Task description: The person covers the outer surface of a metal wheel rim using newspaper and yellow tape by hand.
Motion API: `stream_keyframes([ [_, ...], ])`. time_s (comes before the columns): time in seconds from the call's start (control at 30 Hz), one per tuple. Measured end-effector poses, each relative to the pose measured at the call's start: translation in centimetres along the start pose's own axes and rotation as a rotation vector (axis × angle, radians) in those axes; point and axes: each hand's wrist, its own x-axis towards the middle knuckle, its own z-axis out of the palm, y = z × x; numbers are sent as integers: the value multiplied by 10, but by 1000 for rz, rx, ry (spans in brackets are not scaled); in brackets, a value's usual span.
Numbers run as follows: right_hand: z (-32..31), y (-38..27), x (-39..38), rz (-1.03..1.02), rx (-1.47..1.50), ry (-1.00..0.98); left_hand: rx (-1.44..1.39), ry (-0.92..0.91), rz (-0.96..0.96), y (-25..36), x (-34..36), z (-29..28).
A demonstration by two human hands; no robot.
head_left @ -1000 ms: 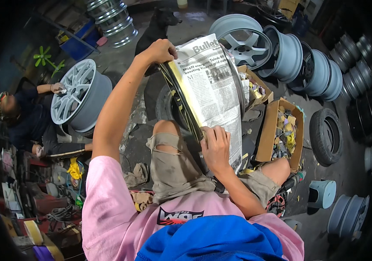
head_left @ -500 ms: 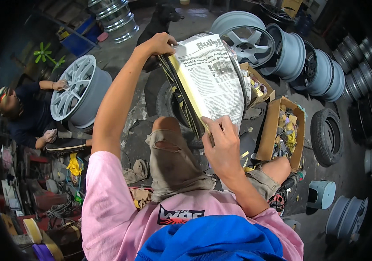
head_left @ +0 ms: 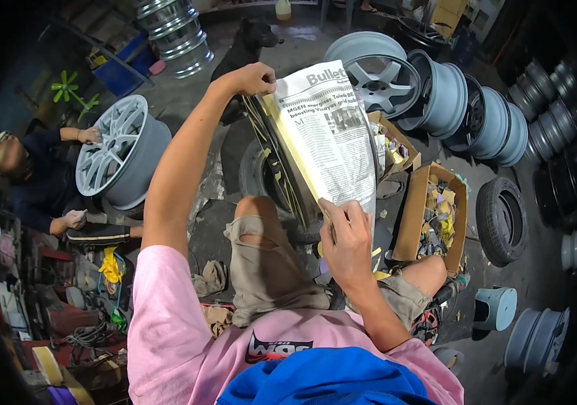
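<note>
A sheet of newspaper [head_left: 329, 135] with a pale yellow tape strip [head_left: 295, 152] along its left edge lies over a round dark-rimmed thing [head_left: 271, 155], probably a wheel, above my knees. More yellow strips mark its dark side. My left hand [head_left: 254, 79] is closed at the sheet's upper left corner, fingertips bent down on the taped edge. Lower down, my right hand [head_left: 349, 236] pinches the lower end of the same edge between thumb and fingers. The sheet hides most of what is under it. A tyre [head_left: 253, 169] lies on the floor beneath.
At left, another person [head_left: 38, 162] touches a silver wheel [head_left: 116, 148]. A black dog [head_left: 244, 47] sits ahead. Cardboard boxes of scraps [head_left: 415, 216], silver wheels [head_left: 437, 84], a standing tyre [head_left: 502, 221] and a pale blue stool [head_left: 495, 308] are at right.
The whole view has shifted slightly, so most things sit a little lower in the picture. Both hands keep their places on the newspaper's taped edge.
</note>
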Motion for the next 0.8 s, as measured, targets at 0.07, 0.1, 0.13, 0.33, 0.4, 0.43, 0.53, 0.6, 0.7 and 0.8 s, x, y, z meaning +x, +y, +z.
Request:
stream_keyframes([
  [0.07, 2, 0, 1, 0, -11, -5, 40, 29, 10, 2, -3, 5],
  [0.1, 3, -2, -1, -5, 2, -17, 80, 53, 13, 0, -5, 8],
  [0.13, 5, -3, -2, -9, 16, -28, 80, 53, 13, -1, -5, 9],
  [0.33, 10, -2, -6, 1, 16, -48, 108, 82, 40, -5, -7, 11],
  [0.4, 11, 1, -8, 2, 8, -46, 118, 87, 45, -5, -8, 14],
  [0.43, 12, 3, -8, 0, -2, -44, 127, 95, 49, -6, -8, 15],
  [0.53, 18, 11, -14, -1, -1, -49, 117, 161, 50, 0, -12, 19],
  [0.6, 19, 14, -15, 7, -3, -50, 174, 253, 44, 11, -17, 23],
  [0.7, 22, 16, -17, 4, 3, -37, 228, 295, 42, 24, -27, 26],
  [0.8, 24, 18, -18, -20, 11, -31, 226, 311, 51, 23, -38, 26],
])
